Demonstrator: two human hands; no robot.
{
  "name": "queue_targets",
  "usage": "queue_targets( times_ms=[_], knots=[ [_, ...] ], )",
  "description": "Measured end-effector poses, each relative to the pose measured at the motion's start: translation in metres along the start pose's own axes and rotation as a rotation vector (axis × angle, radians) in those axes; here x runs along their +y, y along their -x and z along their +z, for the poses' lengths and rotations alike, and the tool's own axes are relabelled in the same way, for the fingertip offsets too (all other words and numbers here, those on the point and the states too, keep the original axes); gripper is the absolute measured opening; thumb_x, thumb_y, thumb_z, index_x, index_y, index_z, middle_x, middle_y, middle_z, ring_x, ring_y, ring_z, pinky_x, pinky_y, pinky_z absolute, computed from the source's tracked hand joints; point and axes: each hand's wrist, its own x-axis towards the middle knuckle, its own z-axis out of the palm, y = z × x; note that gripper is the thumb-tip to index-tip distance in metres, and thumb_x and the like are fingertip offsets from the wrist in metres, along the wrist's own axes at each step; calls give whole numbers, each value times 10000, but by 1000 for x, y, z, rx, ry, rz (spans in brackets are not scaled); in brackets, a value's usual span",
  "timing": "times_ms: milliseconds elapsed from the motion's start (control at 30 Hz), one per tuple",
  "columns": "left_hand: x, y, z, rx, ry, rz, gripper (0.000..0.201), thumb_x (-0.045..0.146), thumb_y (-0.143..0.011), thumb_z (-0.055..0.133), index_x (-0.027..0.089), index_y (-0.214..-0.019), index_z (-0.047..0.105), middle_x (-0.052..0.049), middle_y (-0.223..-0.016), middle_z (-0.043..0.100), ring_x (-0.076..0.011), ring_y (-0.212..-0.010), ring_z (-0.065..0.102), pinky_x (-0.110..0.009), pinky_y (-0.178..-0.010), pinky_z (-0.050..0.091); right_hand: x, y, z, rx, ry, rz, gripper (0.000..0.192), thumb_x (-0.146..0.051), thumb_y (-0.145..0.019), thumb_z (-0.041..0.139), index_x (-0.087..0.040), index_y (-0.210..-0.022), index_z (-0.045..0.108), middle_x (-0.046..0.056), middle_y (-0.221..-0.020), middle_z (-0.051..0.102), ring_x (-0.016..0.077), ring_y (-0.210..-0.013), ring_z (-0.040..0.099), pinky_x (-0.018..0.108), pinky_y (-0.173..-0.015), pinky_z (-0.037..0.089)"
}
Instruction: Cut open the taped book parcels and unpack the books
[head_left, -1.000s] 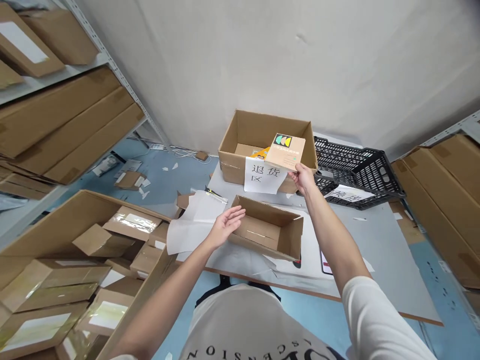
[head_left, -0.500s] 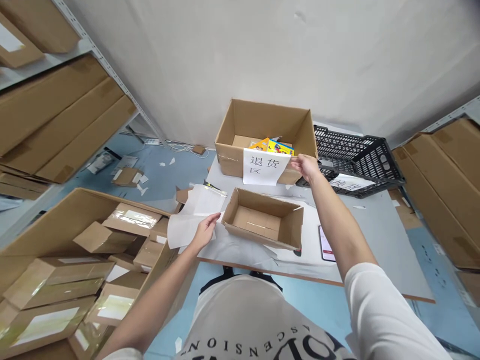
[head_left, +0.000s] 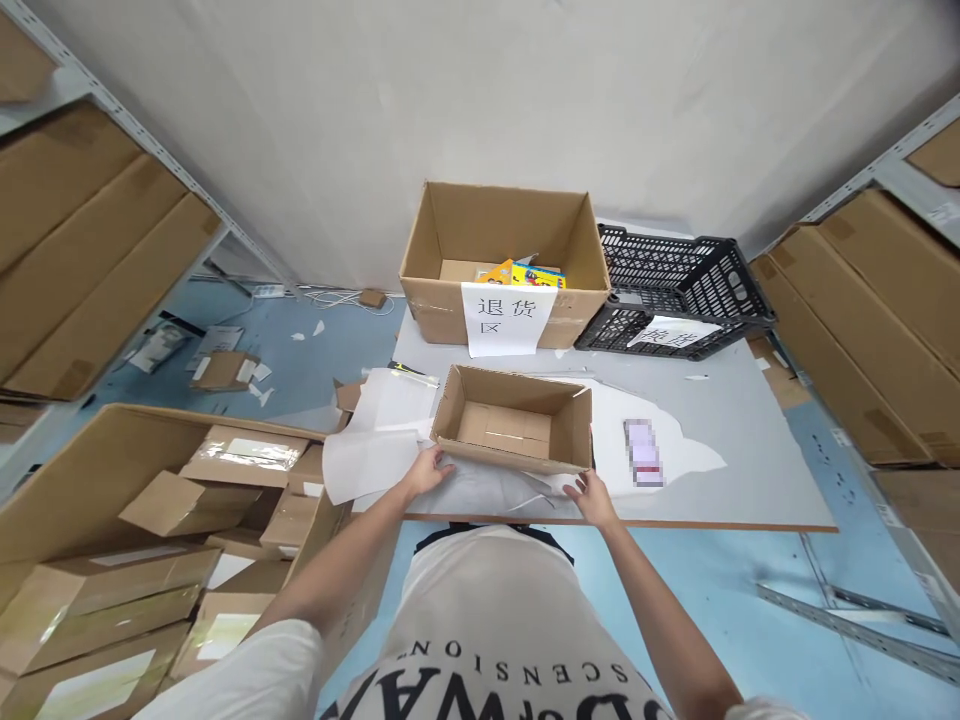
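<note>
A small open cardboard box (head_left: 517, 425) stands empty near the table's front edge, on crumpled white paper (head_left: 480, 490). My left hand (head_left: 427, 470) rests on that paper at the box's front left corner. On the paper just below the box's front right corner lies my right hand (head_left: 592, 495). Neither hand holds anything that I can see. Behind, a larger open box (head_left: 450, 305) with a white label holds colourful books (head_left: 525, 274).
A black plastic crate (head_left: 675, 290) sits at the back right of the grey table (head_left: 742, 450). A phone (head_left: 641, 452) lies right of the small box. A big carton (head_left: 90, 450) of flat cardboard mailers stands at my left. Shelves with cartons flank both sides.
My right hand let a tan book go into the large labelled box, then drew back to the table's front edge. My left hand moved down onto the white paper.
</note>
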Motion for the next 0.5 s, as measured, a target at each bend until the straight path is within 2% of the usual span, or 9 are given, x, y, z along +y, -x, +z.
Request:
queue_targets(
  times_ms=[100,200,300,367,500],
  knots=[
    [-11,-4,5,3,6,10,566,420,-529,762,132,-992,608,-149,-1146,636,-318,-1177,510,-440,-1032,338,7,-5,24,-50,71,20,351,-295,-598,712,-169,-916,634,73,-907,700,250,-888,656,497,-851,486],
    [-22,-9,10,14,-1,17,548,468,-547,741,135,-965,622,-151,-1091,660,-325,-1145,536,-459,-1020,353,11,-13,37,-76,143,18,230,-309,-677,635,-163,-854,652,102,-919,709,271,-922,651,482,-890,465],
    [-31,-15,15,29,-12,24,500,478,-585,700,138,-946,634,-136,-1025,683,-324,-1111,560,-471,-1011,367,14,-17,39,-78,198,16,202,-289,-711,590,-170,-860,656,124,-998,700,284,-1006,629,451,-929,444],
    [-35,-17,16,41,-23,26,448,458,-620,672,138,-931,639,-129,-1018,684,-313,-1093,573,-458,-1006,380,14,-18,36,-89,241,16,204,-287,-717,584,-169,-867,656,131,-991,702,291,-996,634,440,-914,454],
    [-35,-7,4,111,-59,10,324,382,-661,656,160,-896,644,-119,-1023,679,-309,-1065,584,-446,-991,394,5,-18,41,-119,318,-4,205,-316,-749,566,-158,-849,651,148,-926,714,298,-925,657,415,-837,488]
  ],
)
